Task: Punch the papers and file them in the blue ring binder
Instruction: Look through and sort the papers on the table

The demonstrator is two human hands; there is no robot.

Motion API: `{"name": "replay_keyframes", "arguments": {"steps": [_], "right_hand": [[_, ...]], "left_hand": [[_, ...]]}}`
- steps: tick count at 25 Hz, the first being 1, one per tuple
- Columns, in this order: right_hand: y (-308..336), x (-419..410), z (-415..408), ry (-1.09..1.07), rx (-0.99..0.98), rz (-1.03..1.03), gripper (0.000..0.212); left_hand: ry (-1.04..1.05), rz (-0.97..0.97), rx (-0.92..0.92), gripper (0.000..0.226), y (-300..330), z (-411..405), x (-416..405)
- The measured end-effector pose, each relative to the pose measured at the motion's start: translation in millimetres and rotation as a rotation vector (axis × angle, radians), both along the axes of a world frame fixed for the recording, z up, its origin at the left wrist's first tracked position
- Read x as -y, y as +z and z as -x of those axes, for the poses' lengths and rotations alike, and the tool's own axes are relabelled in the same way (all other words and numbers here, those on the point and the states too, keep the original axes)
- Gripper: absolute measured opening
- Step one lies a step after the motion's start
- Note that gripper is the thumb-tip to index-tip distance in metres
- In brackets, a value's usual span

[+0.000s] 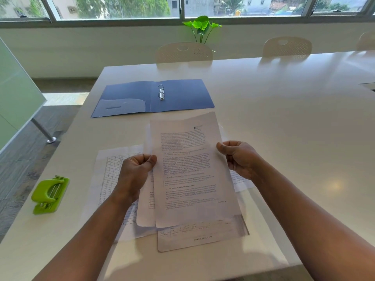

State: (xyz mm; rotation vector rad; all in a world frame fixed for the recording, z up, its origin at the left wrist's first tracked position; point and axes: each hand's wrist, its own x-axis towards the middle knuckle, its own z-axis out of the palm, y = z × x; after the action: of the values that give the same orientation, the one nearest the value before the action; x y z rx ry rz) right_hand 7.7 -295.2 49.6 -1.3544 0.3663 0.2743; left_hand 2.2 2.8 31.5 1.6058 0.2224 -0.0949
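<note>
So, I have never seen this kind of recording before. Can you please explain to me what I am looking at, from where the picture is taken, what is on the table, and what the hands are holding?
There is no machine here. A person wears a wide-angle camera on the head, so this single picture looks forward and down at their own bare arms.

The left hand and the right hand each pinch one side edge of a few printed sheets, raised above the white table.

More loose papers lie flat under them. Farther away lies the blue ring binder, open, with its metal rings showing and no pages on them. To the left, near the table edge, sits a green hole punch, untouched.

Behind the table are chairs, a green plant and windows.
</note>
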Motion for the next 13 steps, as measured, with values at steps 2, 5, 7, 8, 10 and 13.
{"name": "replay_keyframes", "arguments": {"steps": [2, 5, 7, 8, 10, 13], "right_hand": [[2.4, -3.7, 3.1, 0.015, 0.005, 0.053, 0.026], [3.1, -10.7, 6.2, 0.02, 0.023, 0.094, 0.04], [1.1, -13.5, 5.6, -0.009, 0.041, 0.108, 0.042], [0.8, -14.3, 5.2, -0.028, 0.045, 0.116, 0.041], [0.4, -14.9, 4.5, -0.054, 0.049, 0.131, 0.035], [-2.6, -17.7, 5.5, -0.066, 0.054, 0.169, 0.033]], "left_hand": [[-0.01, -0.026, 0.025, 0.022, -0.1, 1.1, 0.6], [-0.048, 0.006, 0.058, 0.026, -2.6, 1.8, 3.8], [-0.049, 0.041, 0.069, 0.025, -2.6, 2.7, 5.9], [-0.035, 0.034, 0.078, 0.024, -1.9, 3.3, 6.7], [-0.016, -0.009, 0.081, 0.023, 0.5, 4.7, 6.8], [-0.042, 0.032, -0.022, 0.055, 4.2, 7.6, 6.2]]}}
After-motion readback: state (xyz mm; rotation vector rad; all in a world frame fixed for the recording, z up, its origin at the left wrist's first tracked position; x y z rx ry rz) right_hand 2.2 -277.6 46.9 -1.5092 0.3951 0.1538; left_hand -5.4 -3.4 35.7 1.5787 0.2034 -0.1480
